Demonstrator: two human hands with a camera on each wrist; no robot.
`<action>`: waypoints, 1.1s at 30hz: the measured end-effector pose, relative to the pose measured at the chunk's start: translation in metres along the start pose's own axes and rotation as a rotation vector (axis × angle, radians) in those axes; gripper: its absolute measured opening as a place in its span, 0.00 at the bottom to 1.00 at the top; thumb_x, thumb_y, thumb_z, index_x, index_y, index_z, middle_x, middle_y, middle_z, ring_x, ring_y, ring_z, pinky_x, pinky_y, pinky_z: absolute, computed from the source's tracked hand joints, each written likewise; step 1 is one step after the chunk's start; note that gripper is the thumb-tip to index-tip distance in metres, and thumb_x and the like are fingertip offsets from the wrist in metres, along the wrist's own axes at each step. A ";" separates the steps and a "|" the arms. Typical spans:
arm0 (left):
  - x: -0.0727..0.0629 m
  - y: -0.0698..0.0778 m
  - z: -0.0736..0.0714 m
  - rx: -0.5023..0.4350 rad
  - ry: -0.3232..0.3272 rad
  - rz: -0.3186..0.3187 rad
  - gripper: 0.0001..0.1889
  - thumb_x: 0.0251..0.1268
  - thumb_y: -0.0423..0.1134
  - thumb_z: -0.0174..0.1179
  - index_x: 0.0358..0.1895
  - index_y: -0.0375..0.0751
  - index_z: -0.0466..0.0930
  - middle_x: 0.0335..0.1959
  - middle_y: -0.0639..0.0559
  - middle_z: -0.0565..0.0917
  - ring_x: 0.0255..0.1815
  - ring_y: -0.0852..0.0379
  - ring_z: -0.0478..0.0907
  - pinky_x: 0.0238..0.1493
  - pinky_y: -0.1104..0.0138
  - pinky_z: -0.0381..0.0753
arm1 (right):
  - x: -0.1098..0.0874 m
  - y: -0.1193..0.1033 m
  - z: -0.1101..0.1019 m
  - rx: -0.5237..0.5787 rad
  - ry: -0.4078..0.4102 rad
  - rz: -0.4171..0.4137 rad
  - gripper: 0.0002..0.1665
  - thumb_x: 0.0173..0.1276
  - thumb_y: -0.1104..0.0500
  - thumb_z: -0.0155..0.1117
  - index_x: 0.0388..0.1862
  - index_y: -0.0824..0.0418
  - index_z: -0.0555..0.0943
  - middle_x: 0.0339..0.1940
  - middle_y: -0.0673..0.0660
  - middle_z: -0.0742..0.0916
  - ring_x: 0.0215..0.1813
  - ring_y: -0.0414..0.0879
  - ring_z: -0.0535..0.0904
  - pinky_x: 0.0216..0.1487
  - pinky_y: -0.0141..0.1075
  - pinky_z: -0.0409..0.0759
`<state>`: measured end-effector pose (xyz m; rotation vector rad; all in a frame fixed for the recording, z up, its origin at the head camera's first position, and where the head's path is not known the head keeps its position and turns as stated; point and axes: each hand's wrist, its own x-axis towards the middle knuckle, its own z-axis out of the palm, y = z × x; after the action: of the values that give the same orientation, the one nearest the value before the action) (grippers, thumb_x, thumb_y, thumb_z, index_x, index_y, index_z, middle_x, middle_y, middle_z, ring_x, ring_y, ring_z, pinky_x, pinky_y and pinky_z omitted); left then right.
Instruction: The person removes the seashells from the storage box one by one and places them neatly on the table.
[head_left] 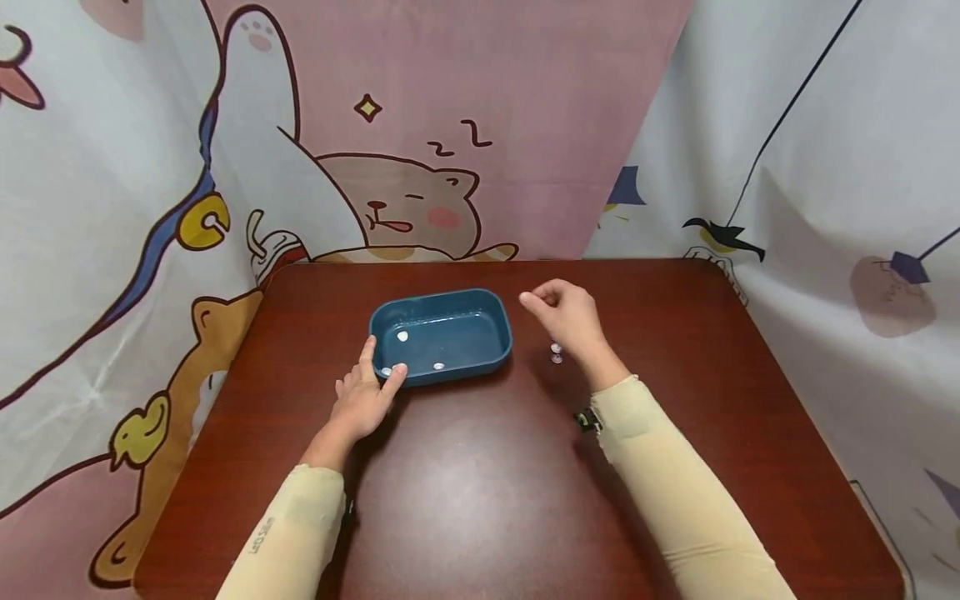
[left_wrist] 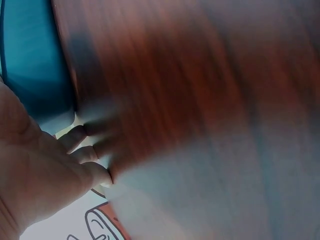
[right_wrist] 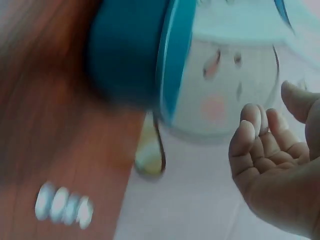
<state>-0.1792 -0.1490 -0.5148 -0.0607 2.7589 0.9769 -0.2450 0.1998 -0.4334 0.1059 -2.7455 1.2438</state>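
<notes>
A dark blue rectangular tray (head_left: 472, 372) with rounded corners sits on the table. Small white round pieces (head_left: 402, 336) lie apart on its floor, one of them close to the near left corner. My left hand (head_left: 360, 404) spreads around that corner, thumb at the near rim and index finger along the left end. My right hand (head_left: 572, 321) hovers just right of the tray, fingers loosely bent. In the right wrist view a gap separates its thumb (right_wrist: 296, 102) from the fingers, and nothing shows between them. Below that hand, more white round pieces (right_wrist: 64, 204) form a short row on the table.
The reddish-brown table (head_left: 480, 492) reflects a bright patch of light near its front. A cartoon-printed cloth (head_left: 555, 100) hangs behind the table and along both sides. The tray's walls (right_wrist: 130, 55) rise well above the tabletop.
</notes>
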 end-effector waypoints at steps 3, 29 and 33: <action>-0.001 -0.001 -0.003 -0.011 -0.003 -0.007 0.48 0.81 0.72 0.40 0.88 0.58 0.23 0.84 0.25 0.54 0.86 0.25 0.47 0.84 0.30 0.32 | 0.011 -0.042 0.038 -0.022 -0.112 -0.137 0.21 0.75 0.47 0.72 0.56 0.61 0.87 0.50 0.60 0.92 0.51 0.53 0.88 0.55 0.48 0.86; 0.000 -0.002 -0.005 0.047 -0.009 -0.007 0.48 0.80 0.76 0.34 0.88 0.59 0.23 0.84 0.26 0.56 0.86 0.26 0.49 0.84 0.30 0.35 | 0.019 -0.051 0.152 -0.228 -0.720 -0.253 0.19 0.76 0.39 0.68 0.37 0.51 0.95 0.35 0.44 0.93 0.41 0.37 0.84 0.49 0.33 0.82; -0.001 -0.001 -0.004 0.048 -0.008 -0.011 0.49 0.78 0.79 0.32 0.88 0.60 0.23 0.85 0.27 0.55 0.86 0.27 0.49 0.85 0.30 0.35 | 0.021 -0.048 0.150 -0.189 -0.736 -0.256 0.24 0.77 0.37 0.66 0.28 0.51 0.91 0.23 0.43 0.85 0.32 0.37 0.76 0.39 0.32 0.76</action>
<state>-0.1786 -0.1520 -0.5121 -0.0645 2.7702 0.9057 -0.2727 0.0552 -0.4930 1.0501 -3.2616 1.0052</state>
